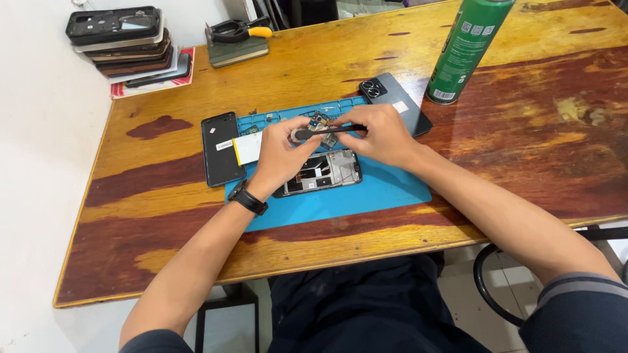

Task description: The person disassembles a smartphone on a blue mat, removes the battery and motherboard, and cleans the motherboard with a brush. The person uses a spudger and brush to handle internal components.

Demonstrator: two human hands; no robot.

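Lower frame: dark trousers and two bare forearms reaching up from the bottom corners; a black wristband (248,199) on the left wrist.

Desk (523,150): varnished wood, glossy, streaked yellow and red-brown, front edge running across the lower middle; wide bare stretches at right and lower left.

Mat (366,196): blue, flat, rubbery, rectangular, centre of frame, its front strip free.

Opened phone (319,173): dark frame with metal shielding exposed, lying flat on the mat just below the hands.

Left hand (281,153): fingers pinched on a small circuit part (318,125), held above the opened phone. Right hand (383,134): closed on a thin black tool (330,131), its tip meeting the part. Hands close together, nearly touching. The part's detail is too small to make out.

Black back cover (221,149): matt, rounded rectangle, overlapping the mat's left edge. A white rectangular piece (247,148) just beside it, partly hidden by the left hand.

Grey phone (399,98): camera side up, partly covered by the right hand.

Green spray can (468,46): upright cylinder, upper right, top cut off.

Upper left: stack of phones (127,42) at the desk corner; beside it, pliers (239,29) on a dark block.
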